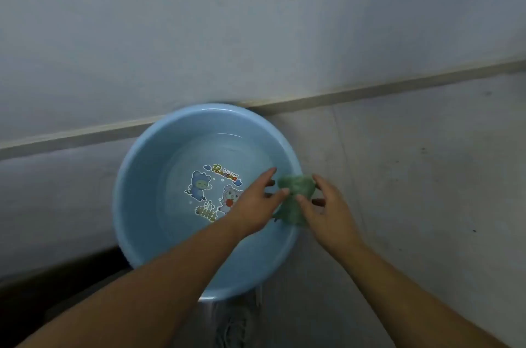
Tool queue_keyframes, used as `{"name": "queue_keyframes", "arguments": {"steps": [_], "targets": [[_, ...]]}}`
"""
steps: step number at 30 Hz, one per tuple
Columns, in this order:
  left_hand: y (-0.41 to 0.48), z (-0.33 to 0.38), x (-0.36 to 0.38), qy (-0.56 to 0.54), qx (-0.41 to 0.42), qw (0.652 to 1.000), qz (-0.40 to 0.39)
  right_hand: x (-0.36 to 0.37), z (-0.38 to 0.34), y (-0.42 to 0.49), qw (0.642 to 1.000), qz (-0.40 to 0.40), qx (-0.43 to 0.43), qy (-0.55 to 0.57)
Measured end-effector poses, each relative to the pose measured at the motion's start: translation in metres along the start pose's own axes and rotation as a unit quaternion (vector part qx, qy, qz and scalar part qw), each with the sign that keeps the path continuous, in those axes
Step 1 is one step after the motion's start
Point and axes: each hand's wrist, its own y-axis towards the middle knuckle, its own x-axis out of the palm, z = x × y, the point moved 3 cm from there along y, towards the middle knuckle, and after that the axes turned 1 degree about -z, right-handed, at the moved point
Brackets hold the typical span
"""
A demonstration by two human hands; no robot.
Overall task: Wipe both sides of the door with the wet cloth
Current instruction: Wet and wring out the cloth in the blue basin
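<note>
Our forearms (159, 285) at frame bottom, left hand (254, 207) and right hand (327, 212) each pinching the green cloth (293, 201) right of centre, over the water-filled blue basin (142, 177)

There is one blue basin (133, 191), one green cloth (293, 194) and two bare hands: one left hand (253, 207), one right hand (327, 215). The basin floor shows two cartoon figures, one blue bear (199, 185) and one white animal (231, 199), plus one small fence (206, 212)

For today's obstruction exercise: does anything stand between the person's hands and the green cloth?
Nothing visible: the left hand and right hand both hold the green cloth over the right rim of the blue basin.
</note>
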Motion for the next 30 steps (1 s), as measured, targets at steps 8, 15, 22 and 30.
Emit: {"name": "queue_keyframes", "arguments": {"steps": [8,15,22,30], "targets": [[0.012,-0.021,0.009,-0.046,0.046,0.998,0.009,0.006,-0.002,0.008,0.995,0.086,-0.037,-0.042],[-0.016,-0.032,-0.052,-0.209,0.063,0.964,0.153,0.049,-0.048,0.019,0.99,0.028,-0.128,-0.057],[0.007,-0.088,-0.096,-0.01,-0.025,0.963,0.269,0.139,-0.022,0.063,0.974,-0.055,-0.062,-0.212],[0.021,-0.116,-0.089,0.158,-0.084,0.955,0.238,0.163,-0.003,0.069,0.939,-0.102,-0.047,-0.325]]}}
